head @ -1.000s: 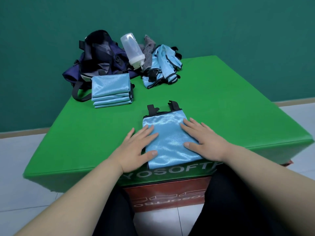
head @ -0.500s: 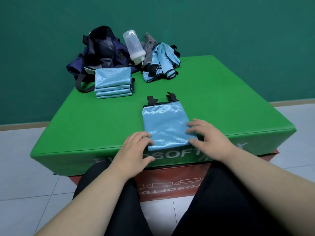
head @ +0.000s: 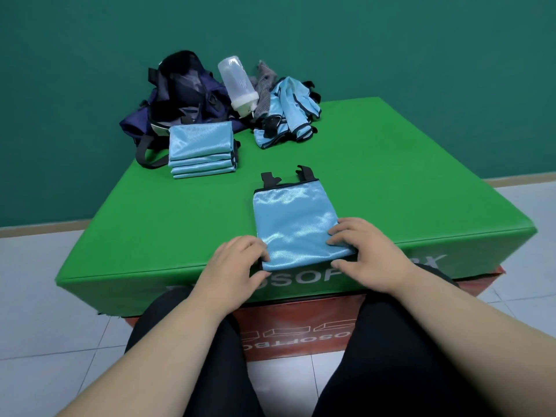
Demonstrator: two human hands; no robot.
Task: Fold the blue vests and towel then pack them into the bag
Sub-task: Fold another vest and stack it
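Note:
A partly folded blue vest (head: 293,219) with black straps at its far end lies on the green table (head: 391,188) near the front edge. My left hand (head: 237,263) pinches its near left corner, fingers curled. My right hand (head: 365,251) grips its near right corner, thumb under the edge. A stack of folded blue vests (head: 201,149) lies at the back left in front of the dark navy bag (head: 183,94). Unfolded blue vests (head: 287,115) are heaped at the back, with a grey towel (head: 264,85) behind them.
A clear plastic shaker bottle (head: 239,82) leans between the bag and the grey towel. The bag's black strap (head: 147,158) loops onto the table at the left. A teal wall stands behind; white floor tiles surround the table.
Both hands slid from lying flat on the vest's middle back to its near corners, and their fingers curled onto the edge. The vest stays in place.

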